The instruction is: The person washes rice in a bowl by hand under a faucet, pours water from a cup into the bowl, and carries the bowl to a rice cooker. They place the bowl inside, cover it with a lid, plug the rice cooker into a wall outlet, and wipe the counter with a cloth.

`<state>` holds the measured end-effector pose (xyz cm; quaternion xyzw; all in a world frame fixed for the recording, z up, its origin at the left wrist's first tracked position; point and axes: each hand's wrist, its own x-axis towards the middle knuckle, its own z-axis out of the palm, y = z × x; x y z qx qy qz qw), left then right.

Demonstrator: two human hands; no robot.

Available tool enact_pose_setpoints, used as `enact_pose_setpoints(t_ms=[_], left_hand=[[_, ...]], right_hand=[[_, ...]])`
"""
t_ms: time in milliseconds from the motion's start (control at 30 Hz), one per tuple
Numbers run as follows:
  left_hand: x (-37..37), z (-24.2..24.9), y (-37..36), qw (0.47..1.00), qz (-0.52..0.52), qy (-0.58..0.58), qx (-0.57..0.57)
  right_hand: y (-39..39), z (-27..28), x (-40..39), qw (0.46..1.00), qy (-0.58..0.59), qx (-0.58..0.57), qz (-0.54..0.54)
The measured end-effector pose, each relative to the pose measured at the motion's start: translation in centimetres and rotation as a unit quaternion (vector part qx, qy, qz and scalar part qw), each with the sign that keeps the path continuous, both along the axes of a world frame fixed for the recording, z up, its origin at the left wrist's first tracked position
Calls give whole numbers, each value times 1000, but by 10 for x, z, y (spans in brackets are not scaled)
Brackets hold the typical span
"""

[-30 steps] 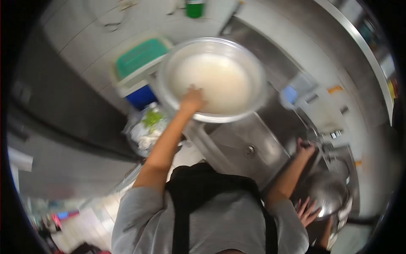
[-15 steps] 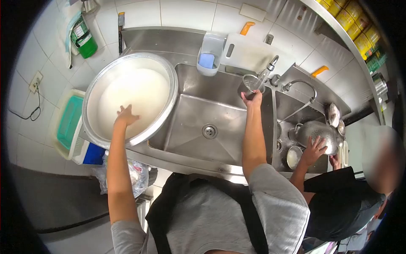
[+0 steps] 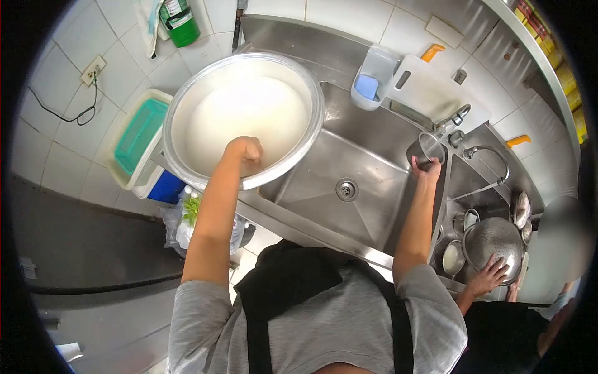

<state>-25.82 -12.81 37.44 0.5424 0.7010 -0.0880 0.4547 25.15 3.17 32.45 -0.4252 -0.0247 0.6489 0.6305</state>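
A large round metal pot sits at the sink's left, with cloudy white contents that look like rice in water. Inside it, my left hand is bent down near the front wall. Its fingers look curled, their tips are partly hidden, and I cannot make out what they hold. At the sink's far right, my right hand grips a see-through cup from below. The cup is tilted just under the faucet; whether water is running into it is hard to tell.
To the right, a co-worker's hand rests on a metal colander in the second basin, where a curved tap runs. A sponge holder and cutting board stand behind the sink. Green baskets are at left.
My left hand has gone from spread fingers to a curled shape, closer to the pot's front wall. My right hand still holds the cup near the faucet. The view has shifted.
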Motion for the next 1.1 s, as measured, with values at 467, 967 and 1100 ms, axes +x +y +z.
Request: enact_pose_setpoints(t_ms=[467,967,1100], left_hand=[[6,-1,6,837,124,144,513],[-13,-21,8,962,-157,114,190],[4,12,-1,914,92,83,386]], right_hand=[[8,0,9,1000,-19,14,1],[0,37,-10,998,-35,-14,-54],[6,25,-4,999,-36,9,-25]])
